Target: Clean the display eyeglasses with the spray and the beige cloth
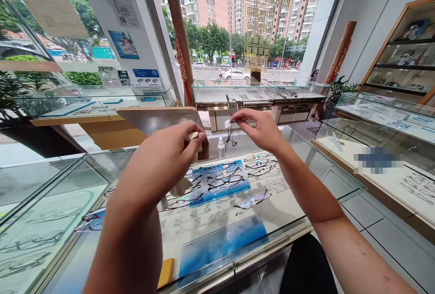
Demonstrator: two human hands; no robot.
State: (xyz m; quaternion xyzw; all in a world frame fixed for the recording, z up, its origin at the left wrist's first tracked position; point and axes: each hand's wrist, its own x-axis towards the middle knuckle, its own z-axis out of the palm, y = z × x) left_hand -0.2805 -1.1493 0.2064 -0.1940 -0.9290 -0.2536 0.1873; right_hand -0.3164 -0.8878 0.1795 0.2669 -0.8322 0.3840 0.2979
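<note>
My right hand (pixel 260 127) pinches a pair of eyeglasses (pixel 233 141), held up on edge above the glass counter, with one lens above the fingertips and one below. My left hand (pixel 173 149) is closed on a pale cloth (pixel 192 136); a bit of it pokes out between thumb and fingers. Just below and between the hands, a small white bottle (pixel 221 148) stands upright on the counter. Under the glass lie several eyeglass frames (pixel 226 180) on a blue card, and a single pair (pixel 252 201) sits nearer to me.
The glass display counter (pixel 282 228) spans the space before me. A wooden-edged panel (pixel 159 119) stands behind my left hand. More display cases (pixel 234 92) line the window, and another case (pixel 343 149) is on the right. A yellow object (pixel 166 273) lies near the front edge.
</note>
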